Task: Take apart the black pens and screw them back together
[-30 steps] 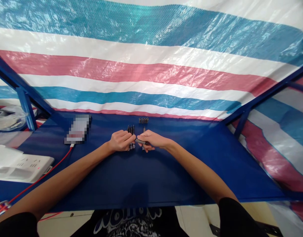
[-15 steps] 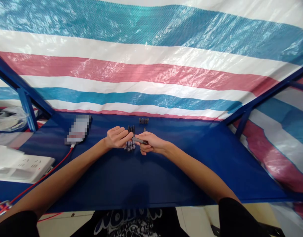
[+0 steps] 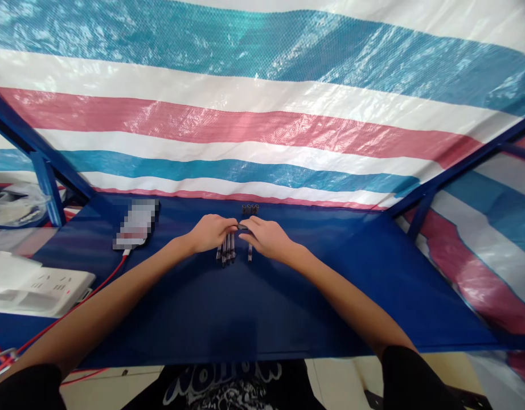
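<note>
Just above several dark pens (image 3: 226,249) lying side by side on the blue table, my left hand (image 3: 211,232) is closed, its fingertips on the left end of a small grey piece (image 3: 242,226). My right hand (image 3: 269,236) pinches the right side of that same piece between thumb and fingers. A single pen (image 3: 250,251) lies partly under my right hand. Behind my hands, several small dark cylinders (image 3: 250,209) stand in a short row. Much of the grey piece is hidden by my fingers.
A phone (image 3: 137,223) with a red cable lies at the left of the blue table (image 3: 181,319). A white power strip (image 3: 40,285) is at the far left. Striped sheeting (image 3: 262,125) hangs behind, between blue frame bars (image 3: 454,165).
Both hands have moved slightly away from my body, toward the row of cylinders, with the grey piece between them. More of the single pen's lower end now shows.
</note>
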